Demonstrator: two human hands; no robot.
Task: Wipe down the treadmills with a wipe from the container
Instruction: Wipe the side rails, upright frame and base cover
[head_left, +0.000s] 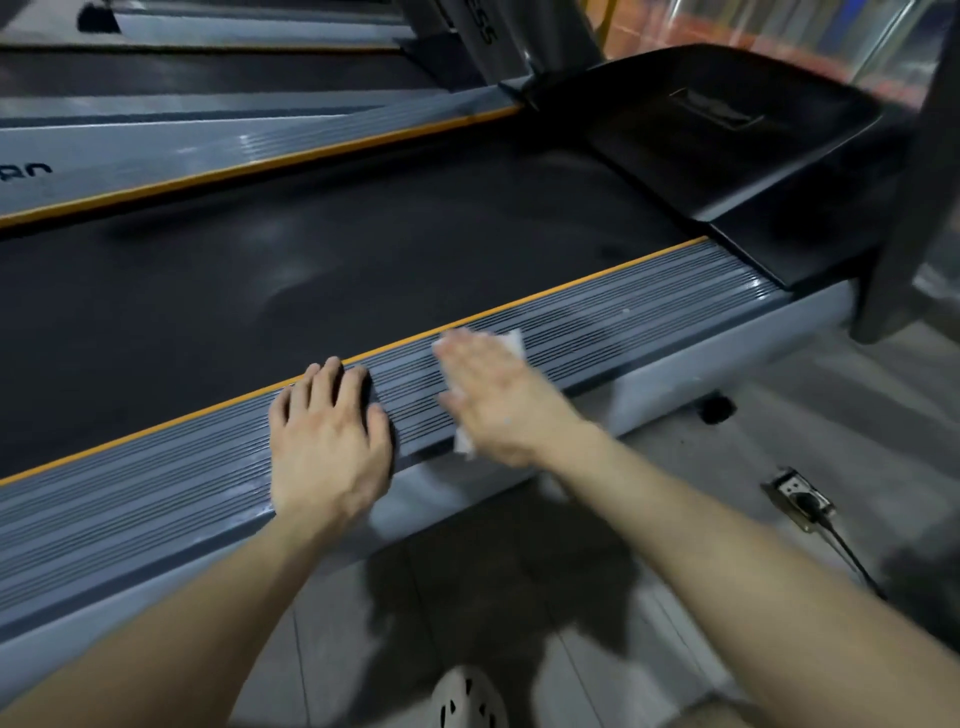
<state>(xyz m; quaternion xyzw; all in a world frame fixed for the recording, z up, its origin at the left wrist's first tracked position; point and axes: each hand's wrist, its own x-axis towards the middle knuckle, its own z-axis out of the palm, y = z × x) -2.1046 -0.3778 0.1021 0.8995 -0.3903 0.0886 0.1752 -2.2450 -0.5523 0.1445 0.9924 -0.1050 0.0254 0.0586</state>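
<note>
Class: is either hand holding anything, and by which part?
Neither grips anything. The right hand presses the wipe flat on the side rail, palm over its middle; the left hand rests bare on that rail.

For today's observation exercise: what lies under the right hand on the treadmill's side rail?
A white wipe lies under the right hand, on the side rail. Only its edges show; the hand covers its middle.

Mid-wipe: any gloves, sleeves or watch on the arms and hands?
No. The left hand and right hand are ungloved, no rings or watch visible. The left forearm and right forearm are bare to the frame edge; the right hand is blurred.
</note>
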